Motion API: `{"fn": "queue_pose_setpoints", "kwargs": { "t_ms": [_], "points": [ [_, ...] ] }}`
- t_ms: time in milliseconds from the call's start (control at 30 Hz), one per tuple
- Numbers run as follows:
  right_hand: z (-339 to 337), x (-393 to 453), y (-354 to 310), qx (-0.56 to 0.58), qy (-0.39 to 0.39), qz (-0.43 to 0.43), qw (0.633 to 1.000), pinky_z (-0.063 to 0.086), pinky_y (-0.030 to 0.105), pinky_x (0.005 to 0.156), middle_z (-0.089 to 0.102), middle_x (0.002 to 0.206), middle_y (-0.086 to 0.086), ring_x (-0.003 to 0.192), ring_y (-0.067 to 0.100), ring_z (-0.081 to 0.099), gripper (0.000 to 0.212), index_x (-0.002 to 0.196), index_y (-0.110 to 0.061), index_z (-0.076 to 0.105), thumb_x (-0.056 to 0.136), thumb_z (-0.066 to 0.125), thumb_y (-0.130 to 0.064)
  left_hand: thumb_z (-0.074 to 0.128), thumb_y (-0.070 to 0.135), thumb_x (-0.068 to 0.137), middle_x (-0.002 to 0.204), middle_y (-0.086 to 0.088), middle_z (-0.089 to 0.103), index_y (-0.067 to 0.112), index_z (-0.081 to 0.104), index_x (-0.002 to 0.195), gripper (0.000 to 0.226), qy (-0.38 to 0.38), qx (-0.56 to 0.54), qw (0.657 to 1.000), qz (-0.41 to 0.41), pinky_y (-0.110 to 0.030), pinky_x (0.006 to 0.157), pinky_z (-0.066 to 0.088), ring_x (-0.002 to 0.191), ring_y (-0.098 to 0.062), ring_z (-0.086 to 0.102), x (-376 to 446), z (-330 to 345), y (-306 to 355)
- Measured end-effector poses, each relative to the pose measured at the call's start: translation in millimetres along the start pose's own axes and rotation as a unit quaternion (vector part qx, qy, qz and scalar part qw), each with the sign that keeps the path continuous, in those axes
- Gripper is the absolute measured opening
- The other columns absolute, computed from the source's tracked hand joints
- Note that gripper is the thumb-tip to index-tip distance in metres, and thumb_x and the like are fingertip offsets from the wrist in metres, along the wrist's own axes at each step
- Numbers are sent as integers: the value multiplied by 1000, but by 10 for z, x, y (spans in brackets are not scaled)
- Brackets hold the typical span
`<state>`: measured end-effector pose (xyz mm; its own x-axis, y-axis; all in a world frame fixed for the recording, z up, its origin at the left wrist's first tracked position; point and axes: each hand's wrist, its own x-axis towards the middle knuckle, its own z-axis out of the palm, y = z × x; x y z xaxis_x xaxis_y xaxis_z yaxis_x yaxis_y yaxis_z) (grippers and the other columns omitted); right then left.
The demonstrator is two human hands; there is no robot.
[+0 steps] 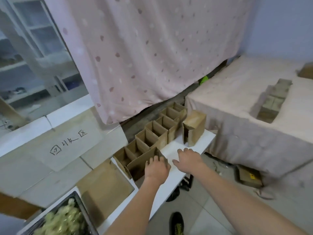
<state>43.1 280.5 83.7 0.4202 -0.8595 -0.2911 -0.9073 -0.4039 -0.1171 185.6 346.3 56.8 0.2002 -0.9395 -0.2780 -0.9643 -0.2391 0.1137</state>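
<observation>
- Left hand: fingers hooked over the right wall of the nearest open carton, grasping it, probably to square it up with its neighbours.
- Right hand: released, fingers spread flat on the white surface just right of that carton and holding nothing (likely bracing).
- Beyond the left hand, a row of open cartons stands mouth-up, wall to wall, seemingly ready for filling.
- Past the right hand, a taped carton stands upright, apart from the row.
</observation>
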Motion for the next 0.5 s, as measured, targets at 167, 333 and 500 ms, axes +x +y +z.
{"fn": "queue_pose_setpoints", "kwargs": {
  "t_ms": [167, 333, 500],
  "points": [
    [-64, 482, 565, -4, -8, 32, 999, 44, 41, 92, 55, 131, 12, 120, 30, 52, 57, 136, -14, 46, 98, 37, -56, 26, 44, 105, 149, -14, 41, 16, 38, 145, 50, -26, 5, 999, 23, -49, 115, 33, 138, -32, 39, 687, 70, 381],
    [-174, 1054, 1172, -21, -25, 45, 998, 43, 38, 88, 57, 125, 12, 117, 30, 52, 57, 133, -12, 51, 98, 38, -55, 25, 45, 105, 149, -15, 41, 14, 38, 145, 52, -41, 1, 998, 38, -50, 113, 32, 137, -33, 39, 1490, 103, 793],
    [-314, 1630, 1647, -65, -58, 53, 995, 45, 39, 85, 54, 129, 11, 121, 29, 52, 58, 137, -14, 44, 97, 39, -56, 27, 43, 106, 146, -15, 44, 14, 40, 145, 50, -52, -24, 998, 39, -49, 112, 33, 136, -34, 41, 2140, 41, 1186]
  ]
}}
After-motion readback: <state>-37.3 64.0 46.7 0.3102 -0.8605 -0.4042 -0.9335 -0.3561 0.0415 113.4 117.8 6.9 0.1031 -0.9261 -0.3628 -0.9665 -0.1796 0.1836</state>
